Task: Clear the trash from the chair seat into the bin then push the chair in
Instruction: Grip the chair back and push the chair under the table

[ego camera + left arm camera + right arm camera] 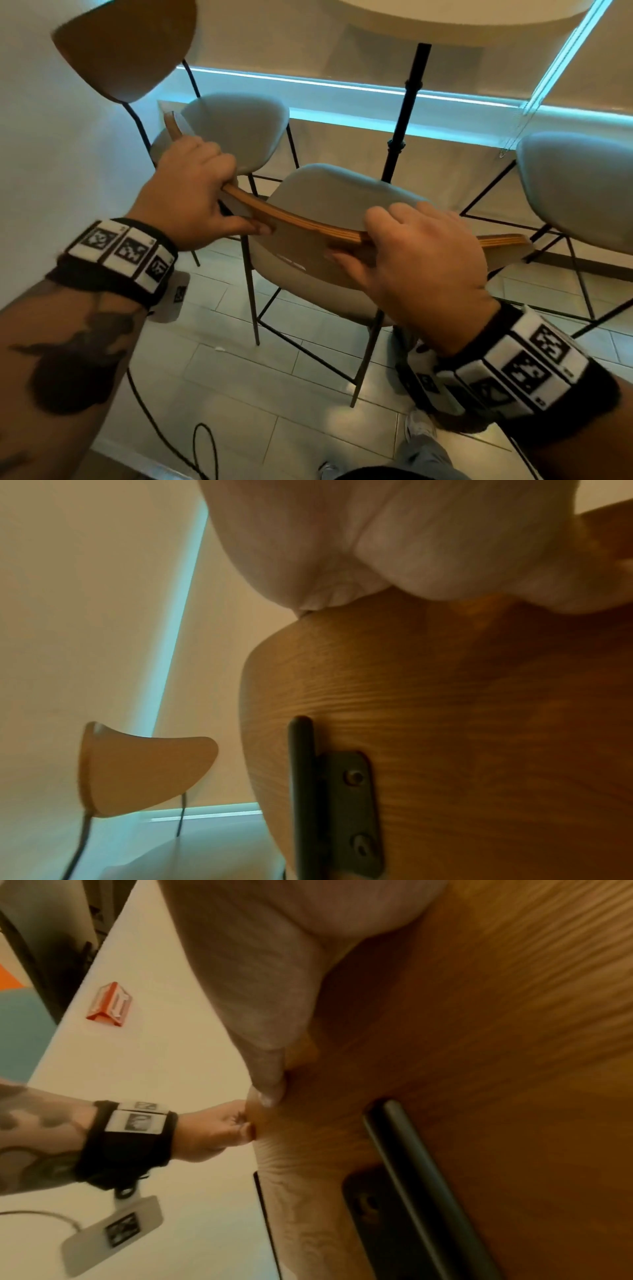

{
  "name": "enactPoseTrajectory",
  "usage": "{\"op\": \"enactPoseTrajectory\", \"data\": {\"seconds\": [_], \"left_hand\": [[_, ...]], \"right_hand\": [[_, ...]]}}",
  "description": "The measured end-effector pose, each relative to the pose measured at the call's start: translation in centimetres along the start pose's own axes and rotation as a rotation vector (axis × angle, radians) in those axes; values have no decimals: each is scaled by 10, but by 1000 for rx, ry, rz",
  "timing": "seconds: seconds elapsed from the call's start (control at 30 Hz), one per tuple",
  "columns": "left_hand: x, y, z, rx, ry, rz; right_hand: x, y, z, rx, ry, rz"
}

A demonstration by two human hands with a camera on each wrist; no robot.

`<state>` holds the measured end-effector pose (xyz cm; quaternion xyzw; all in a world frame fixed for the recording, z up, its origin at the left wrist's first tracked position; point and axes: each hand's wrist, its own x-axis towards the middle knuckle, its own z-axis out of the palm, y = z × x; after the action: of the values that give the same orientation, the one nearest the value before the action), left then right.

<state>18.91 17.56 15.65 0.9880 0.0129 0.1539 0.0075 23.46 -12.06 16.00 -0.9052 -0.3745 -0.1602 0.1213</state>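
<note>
The left hand (191,192) and right hand (421,260) each curl around the top edge of the wooden backrest (308,229), thumbs on its rear face. The chair's grey seat (342,195) beyond them shows no trash, so clearing looks done. Only the push toward the desk (445,13) at the far side seems left.

Chair backrest (308,246) grained wood; seat (342,195) matt cloth
</note>
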Motion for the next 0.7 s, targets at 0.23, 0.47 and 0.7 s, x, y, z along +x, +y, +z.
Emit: {"op": "enactPoseTrajectory", "data": {"seconds": [0.23, 0.47, 0.7], "left_hand": [[-2, 65, 15, -43, 174, 42], [8, 116, 29, -92, 259, -4], [26, 113, 35, -122, 279, -14]], "right_hand": [[-16, 50, -18, -115, -42, 107], [-11, 64, -8, -195, -30, 147], [6, 81, 2, -162, 54, 101]]}}
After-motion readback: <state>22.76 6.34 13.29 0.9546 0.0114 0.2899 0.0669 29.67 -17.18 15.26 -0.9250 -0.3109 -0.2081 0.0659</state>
